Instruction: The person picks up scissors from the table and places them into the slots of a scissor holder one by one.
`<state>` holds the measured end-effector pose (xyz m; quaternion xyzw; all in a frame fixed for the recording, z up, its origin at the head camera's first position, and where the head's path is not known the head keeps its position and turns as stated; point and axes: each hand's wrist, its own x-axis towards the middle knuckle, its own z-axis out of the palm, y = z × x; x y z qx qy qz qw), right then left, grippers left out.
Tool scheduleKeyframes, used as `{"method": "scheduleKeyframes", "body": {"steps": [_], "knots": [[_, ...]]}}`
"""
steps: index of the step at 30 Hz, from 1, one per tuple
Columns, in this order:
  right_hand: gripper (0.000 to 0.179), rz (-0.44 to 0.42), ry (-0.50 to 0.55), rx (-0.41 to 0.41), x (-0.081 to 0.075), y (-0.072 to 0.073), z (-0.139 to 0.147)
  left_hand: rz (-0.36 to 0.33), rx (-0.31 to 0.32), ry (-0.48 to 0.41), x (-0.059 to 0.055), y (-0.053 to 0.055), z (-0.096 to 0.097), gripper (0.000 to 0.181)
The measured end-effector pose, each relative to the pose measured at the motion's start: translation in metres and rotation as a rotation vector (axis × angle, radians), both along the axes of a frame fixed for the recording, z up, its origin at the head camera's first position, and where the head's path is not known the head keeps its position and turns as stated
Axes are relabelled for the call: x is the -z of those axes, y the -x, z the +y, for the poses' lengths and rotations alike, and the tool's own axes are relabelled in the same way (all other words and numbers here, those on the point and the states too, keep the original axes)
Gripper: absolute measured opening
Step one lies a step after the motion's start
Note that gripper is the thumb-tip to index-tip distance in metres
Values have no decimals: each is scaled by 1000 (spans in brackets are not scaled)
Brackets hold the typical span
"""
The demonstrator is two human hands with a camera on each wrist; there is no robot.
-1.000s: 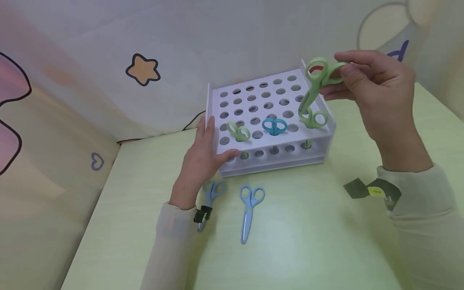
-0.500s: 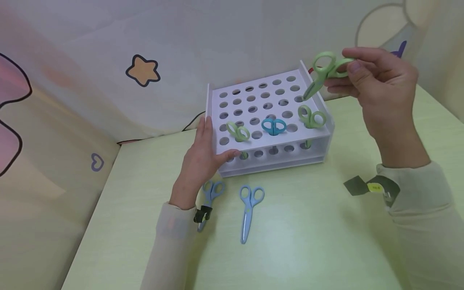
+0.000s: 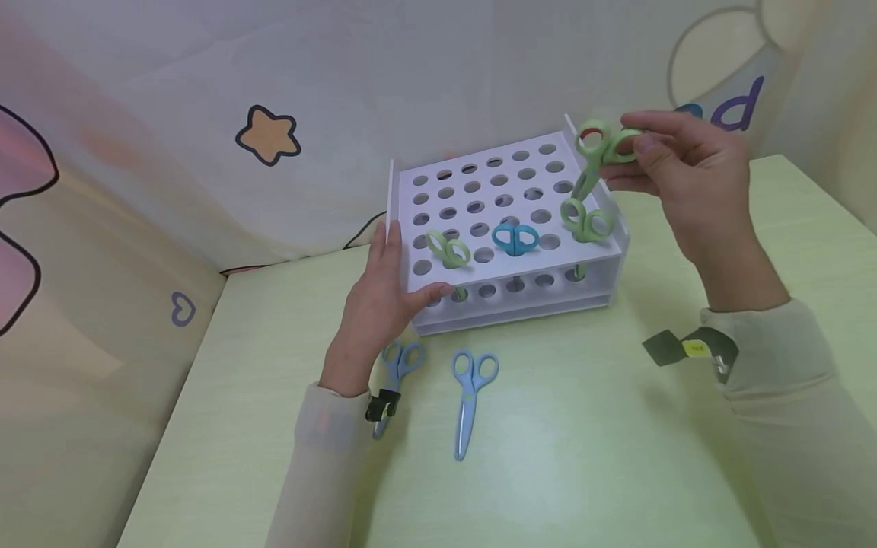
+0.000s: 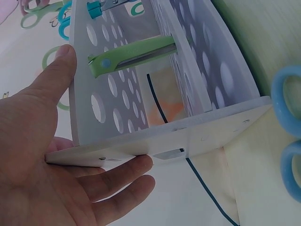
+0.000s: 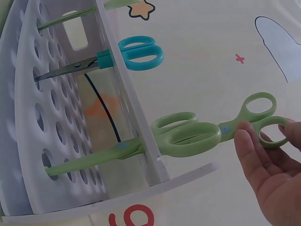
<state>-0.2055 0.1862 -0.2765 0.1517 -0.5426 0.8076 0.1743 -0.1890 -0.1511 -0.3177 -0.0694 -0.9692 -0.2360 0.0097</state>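
Observation:
My left hand (image 3: 377,301) grips the left side of a white rack (image 3: 434,217) with rows of round holes. Its thumb lies on the front edge, its fingers along the side panel (image 4: 136,151). My right hand (image 3: 699,183) pinches one finger loop of a pair of green scissors (image 3: 594,161), blades pointing down above the rack's right part. Other green scissors (image 3: 581,227) stand in the front row just below them; in the right wrist view the held pair (image 5: 227,132) overlaps their handles. Teal scissors (image 3: 515,240) and further green scissors (image 3: 448,250) also stand in the front row.
Blue scissors (image 3: 468,403) lie on the light green table (image 3: 589,457) in front of the rack. A second blue pair (image 3: 396,365) lies beside my left wrist, partly hidden by it. A patterned cloth wall (image 3: 342,76) rises behind, with a thin dark cord (image 3: 363,230) near its foot.
My right hand first rose slightly to the right with the green scissors, then came left and down, nearer the green scissors standing in the rack. The left hand stays on the rack.

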Motion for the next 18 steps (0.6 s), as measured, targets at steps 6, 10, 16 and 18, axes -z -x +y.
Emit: {"method": "scheduleKeyframes", "body": {"steps": [6,10,16,18], "knots": [[25,-86,-64,-14,2,0,-1,2,3,-7,0,0,-1,114],[26,-119,-81,-25,3,0,0,1,3,-8,0,0,-1,113],[27,-168,-104,-41,4,0,2,0,7,-5,1,0,-1,113],[28,-178,-143,-38,4,0,3,-1,9,-4,1,0,-1,113]]}}
